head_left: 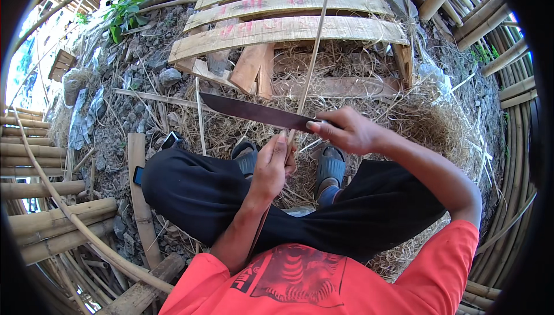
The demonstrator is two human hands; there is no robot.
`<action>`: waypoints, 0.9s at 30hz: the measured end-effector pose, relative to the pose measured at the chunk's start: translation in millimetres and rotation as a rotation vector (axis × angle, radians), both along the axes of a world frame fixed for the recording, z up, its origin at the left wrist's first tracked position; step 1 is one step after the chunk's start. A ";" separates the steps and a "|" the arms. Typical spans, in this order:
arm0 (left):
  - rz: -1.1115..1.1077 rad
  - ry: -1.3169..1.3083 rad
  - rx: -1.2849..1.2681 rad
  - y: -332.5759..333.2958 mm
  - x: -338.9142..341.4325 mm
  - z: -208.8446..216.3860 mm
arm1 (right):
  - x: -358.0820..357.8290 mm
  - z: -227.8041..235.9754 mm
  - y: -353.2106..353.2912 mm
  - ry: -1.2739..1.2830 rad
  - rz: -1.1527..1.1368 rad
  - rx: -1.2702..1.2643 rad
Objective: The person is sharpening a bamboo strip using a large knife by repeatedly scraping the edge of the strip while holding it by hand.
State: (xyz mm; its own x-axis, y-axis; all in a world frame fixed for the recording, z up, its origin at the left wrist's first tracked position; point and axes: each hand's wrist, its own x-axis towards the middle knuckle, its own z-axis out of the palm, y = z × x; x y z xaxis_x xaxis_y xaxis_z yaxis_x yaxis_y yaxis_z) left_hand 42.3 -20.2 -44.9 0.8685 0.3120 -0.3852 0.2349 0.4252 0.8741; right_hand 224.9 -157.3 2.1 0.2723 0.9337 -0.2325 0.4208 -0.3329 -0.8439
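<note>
My left hand [273,163] is closed round a thin bamboo strip [314,49], held in front of my body. The strip slants up and away, its far end passing over the wooden slats. In my right hand [353,132] is a machete [248,109] with a long dark blade pointing left. The blade lies across the strip just beyond my left fingers, and my right thumb presses near its base. The machete's handle is mostly hidden inside my right hand. Below my left hand, part of the strip runs back along my forearm.
A pallet-like frame of wooden slats [288,31] stands ahead. Pale shavings [427,121] cover the ground round my sandals [330,170]. Bamboo poles [40,191] line the left side, more poles [511,113] the right. An upright bamboo piece [140,199] is beside my left knee.
</note>
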 end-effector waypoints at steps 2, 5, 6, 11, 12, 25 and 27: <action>0.017 -0.005 0.012 1.2 -1.0 5.6 | 9.4 10.9 2.7 0.003 -0.053 -0.137; 0.012 0.032 0.008 -1.2 0.4 7.8 | -1.2 7.6 2.0 0.079 -0.155 -0.126; 0.002 0.038 0.022 0.4 0.2 3.5 | -5.7 3.4 1.4 0.076 -0.144 -0.113; 0.013 0.065 -0.010 0.9 1.7 11.3 | 0.4 4.4 1.0 0.109 -0.169 -0.048; 0.014 0.066 -0.011 0.9 1.8 10.2 | 1.9 7.0 0.0 0.253 -0.225 -0.100; -0.124 -0.044 -0.035 16.2 -8.3 14.9 | 35.9 6.2 -5.0 0.002 -0.344 0.126; -0.125 -0.037 0.055 17.5 -9.9 20.0 | 36.7 9.0 -8.9 -0.092 -0.322 0.097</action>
